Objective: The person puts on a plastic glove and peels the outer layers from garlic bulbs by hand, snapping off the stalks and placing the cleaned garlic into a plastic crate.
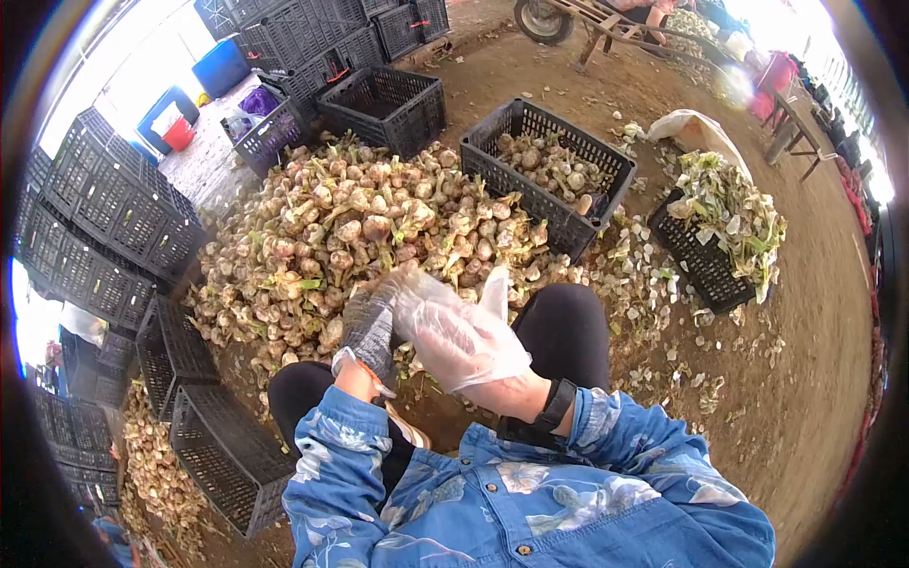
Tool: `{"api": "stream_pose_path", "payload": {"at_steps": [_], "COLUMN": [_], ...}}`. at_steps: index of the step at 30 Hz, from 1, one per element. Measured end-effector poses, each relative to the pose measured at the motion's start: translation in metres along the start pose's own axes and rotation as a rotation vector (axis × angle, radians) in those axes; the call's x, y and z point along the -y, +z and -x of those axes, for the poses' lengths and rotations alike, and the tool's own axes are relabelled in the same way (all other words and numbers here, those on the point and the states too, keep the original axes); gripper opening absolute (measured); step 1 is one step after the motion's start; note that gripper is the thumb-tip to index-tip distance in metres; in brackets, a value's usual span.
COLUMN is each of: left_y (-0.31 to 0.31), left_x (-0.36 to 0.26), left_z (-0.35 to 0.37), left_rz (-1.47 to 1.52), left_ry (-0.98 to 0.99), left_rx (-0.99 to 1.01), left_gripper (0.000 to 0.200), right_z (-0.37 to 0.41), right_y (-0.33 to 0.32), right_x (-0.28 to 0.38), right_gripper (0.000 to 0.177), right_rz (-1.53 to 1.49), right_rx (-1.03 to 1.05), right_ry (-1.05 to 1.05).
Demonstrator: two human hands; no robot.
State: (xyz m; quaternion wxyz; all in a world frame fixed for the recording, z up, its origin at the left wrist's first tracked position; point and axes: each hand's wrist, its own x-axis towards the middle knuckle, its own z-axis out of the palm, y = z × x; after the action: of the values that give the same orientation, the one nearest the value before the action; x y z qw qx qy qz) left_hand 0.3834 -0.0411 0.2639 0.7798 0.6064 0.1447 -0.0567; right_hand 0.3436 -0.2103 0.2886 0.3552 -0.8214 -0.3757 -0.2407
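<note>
My left hand [369, 327] wears a grey knitted glove, and my right hand [464, 341] a loose clear plastic one. They meet above my knees, in front of a big heap of garlic bulbs [369, 227]. The right fingers reach across to the left fingertips and partly cover them. Both hands look closed there, but whatever lies between them is hidden. A tip of the plastic glove sticks up at the right hand's side. Behind the heap's right side stands a black crate [606, 194] partly filled with garlic bulbs.
Stacked black crates [114, 208] rise at left, with more crates [312, 38] behind the heap. Two crates [227, 454] stand beside my left leg. At right, a crate [701, 256] carries leafy trimmings [734, 208]; peelings litter the ground. Another person [644, 11] sits far back near a cart.
</note>
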Motion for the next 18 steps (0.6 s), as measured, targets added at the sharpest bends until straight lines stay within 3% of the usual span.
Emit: {"api": "stream_pose_path", "payload": {"at_steps": [1,3,4,5,6,7,8,9,10,11,12,13,14,16,18], "left_y": [0.0,0.008,0.018,0.025,0.026,0.026,0.024,0.024,0.03,0.034,0.041,0.046,0.047,0.053,0.051], "left_x": [-0.002,-0.018,-0.03,-0.034,-0.024,-0.015,-0.004,0.008,0.025,0.035,0.041,0.044,0.04,0.026,0.031], "left_z": [0.0,0.015,0.027,0.034,0.04,0.047,0.054,0.062,0.072,0.084,0.092,0.097,0.098,0.096,0.09], "left_rz": [0.137,0.158,0.178,0.198,0.178,0.176,-0.112,-0.402,-0.48,-0.536,-0.533,-0.527,-0.526,-1.02,-1.085], "left_ry": [-0.067,-0.071,-0.077,-0.084,0.152,0.152,0.33,0.505,0.637,0.576,0.529,0.483,0.48,0.628,0.709], "left_rx": [0.031,0.027,0.025,0.023,-0.157,-0.153,-0.194,-0.232,-0.177,-0.052,-0.007,0.035,0.029,-0.024,-0.057], "left_gripper": [0.028,0.033,0.04,0.048,0.033,0.033,0.046,0.059,0.061,0.065,0.063,0.061,0.061,0.04,0.03], "right_z": [-0.006,-0.016,-0.005,0.004,0.012,0.015,0.012,0.004,-0.006,-0.011,-0.008,0.0,0.008,-0.009,-0.004], "right_y": [-0.003,-0.009,0.0,0.008,0.014,0.015,0.012,0.007,-0.001,-0.004,0.021,0.028,0.032,0.01,0.004], "right_x": [0.003,0.007,-0.002,-0.009,-0.015,-0.019,-0.03,-0.033,-0.032,-0.031,-0.029,-0.032,-0.036,-0.021,-0.02], "right_gripper": [0.034,0.034,0.051,0.051,0.053,0.055,0.053,0.053,0.049,0.046,0.044,0.044,0.044,0.046,0.045], "right_rz": [-0.001,0.079,0.041,0.042,-0.272,-0.585,-0.65,-0.65,-0.714,-0.779,-1.586,-1.589,-1.778,-1.982,-2.001], "right_rx": [-0.002,0.192,0.217,0.214,0.107,-0.006,0.128,0.125,0.074,0.024,-0.207,-0.2,-0.209,-0.211,-0.166], "right_ry": [0.0,0.278,0.323,0.327,0.412,0.489,0.417,0.42,0.329,0.237,0.559,0.562,0.704,0.92,0.981]}}
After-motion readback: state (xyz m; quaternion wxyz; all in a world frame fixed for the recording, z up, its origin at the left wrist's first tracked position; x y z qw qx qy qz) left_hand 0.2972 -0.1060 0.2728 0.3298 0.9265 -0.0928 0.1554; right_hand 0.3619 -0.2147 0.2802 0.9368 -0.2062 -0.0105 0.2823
